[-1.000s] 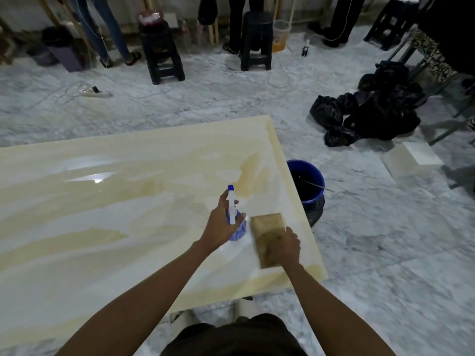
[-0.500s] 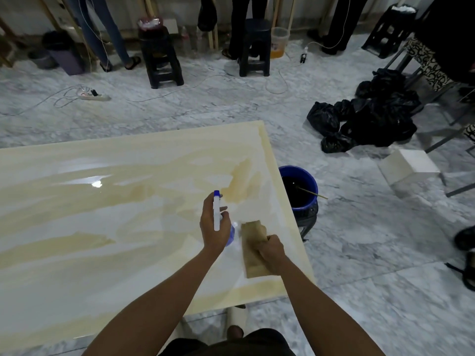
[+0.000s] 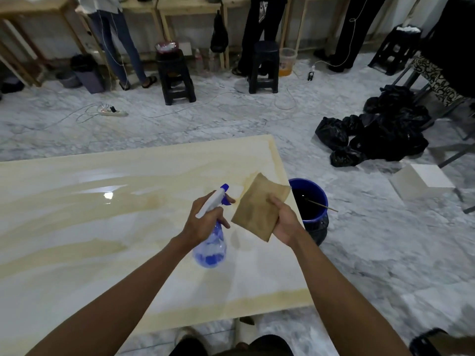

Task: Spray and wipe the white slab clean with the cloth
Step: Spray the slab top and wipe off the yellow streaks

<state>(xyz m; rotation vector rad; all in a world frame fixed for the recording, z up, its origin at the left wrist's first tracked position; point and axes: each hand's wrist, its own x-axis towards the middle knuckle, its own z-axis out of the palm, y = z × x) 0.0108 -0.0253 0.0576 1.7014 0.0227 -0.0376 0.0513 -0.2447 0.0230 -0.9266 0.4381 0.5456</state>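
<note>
Just left of the frame's centre, the left hand (image 3: 205,222) grips the neck of the blue spray bottle (image 3: 212,240), one finger hooked over the trigger, its white head and blue nozzle pointing up and right toward the cloth; that aim suggests the person means to wet the rag itself rather than the stone. Just beside it, right of centre, the right hand (image 3: 284,222) pinches the brown cloth (image 3: 259,209) at its lower right edge, thumb on top, holding it lifted and flat like a small target, apart from the surface below (I cannot tell how far above it hangs). Under both hands lies the white slab (image 3: 102,240), filling the left and lower middle of the frame, glossy, with yellowish streaks across it and a band of the same tint along its near and right edges, so the wiping looks well short of done. Past the slab's right edge, on the marble floor (image 3: 385,253), stands a blue bucket (image 3: 312,201) of dark liquid with a thin stick leaning out, probably kept close for rinsing. Farther right sits a heap of black bags (image 3: 380,134); along the top of the frame are black stools (image 3: 176,78) and the legs of people standing at wooden benches.
</note>
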